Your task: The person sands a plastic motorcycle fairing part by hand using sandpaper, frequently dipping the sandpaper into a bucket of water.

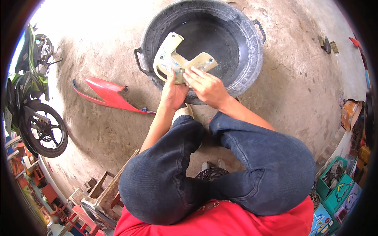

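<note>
A cream plastic motorcycle fairing panel [169, 59], branched, with screw holes and scuffed white-blue patches, is held tilted over the near left part of a large black tub [252, 59]. My left hand [173, 94] grips its lower edge from beneath, thumb up on the near face. Across the panel's middle lies my right hand [206, 86], its fingers pressed together against the surface. A small greyish bit shows under those fingertips, too hidden to name. Dark water appears to stand in the tub, below the panel.
On the concrete floor to the left lies a red fairing panel [108, 92]. Farther left stands a green-and-black motorcycle [33, 94]. A wooden stool-like frame [102, 192] is at lower left. Green boxes [334, 177] and a carton [349, 114] line the right side. A brake disc [212, 173] shows between my legs.
</note>
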A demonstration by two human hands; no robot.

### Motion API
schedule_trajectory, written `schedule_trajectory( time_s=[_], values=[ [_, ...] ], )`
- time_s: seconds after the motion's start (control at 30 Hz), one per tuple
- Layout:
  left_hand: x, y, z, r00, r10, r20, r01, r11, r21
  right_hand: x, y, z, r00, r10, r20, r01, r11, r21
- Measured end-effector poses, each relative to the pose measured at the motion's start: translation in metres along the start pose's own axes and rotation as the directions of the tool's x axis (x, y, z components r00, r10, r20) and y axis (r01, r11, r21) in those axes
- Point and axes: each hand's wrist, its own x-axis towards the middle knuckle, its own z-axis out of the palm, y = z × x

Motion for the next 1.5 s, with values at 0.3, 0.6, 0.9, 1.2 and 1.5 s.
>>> schedule_trajectory(
  time_s=[0.3,0.6,0.9,1.2,1.5],
  values=[
    [0.002,0.001,-0.002,0.999,-0.031,0.019,0.031,1.0,-0.006,-0.002,0.001,0.005,1.0,-0.025,0.008,0.026,1.0,-0.016],
    [0.002,-0.002,0.007,0.999,-0.03,-0.021,0.031,0.999,0.028,0.007,0.014,-0.001,1.0,0.026,0.017,-0.025,0.999,-0.029],
    [-0.001,0.003,0.007,0.994,-0.101,0.031,0.101,0.995,0.025,0.0,0.009,-0.005,0.995,-0.064,0.075,0.064,0.998,0.004],
    [-0.003,0.001,0.012,0.988,-0.145,0.059,0.139,0.986,0.089,0.007,0.012,-0.014,0.999,0.011,0.048,-0.012,1.0,0.01],
    [-0.002,0.002,0.011,0.987,-0.155,0.045,0.15,0.983,0.103,0.019,0.014,-0.01,0.993,0.109,0.042,-0.11,0.993,0.03]
  ],
)
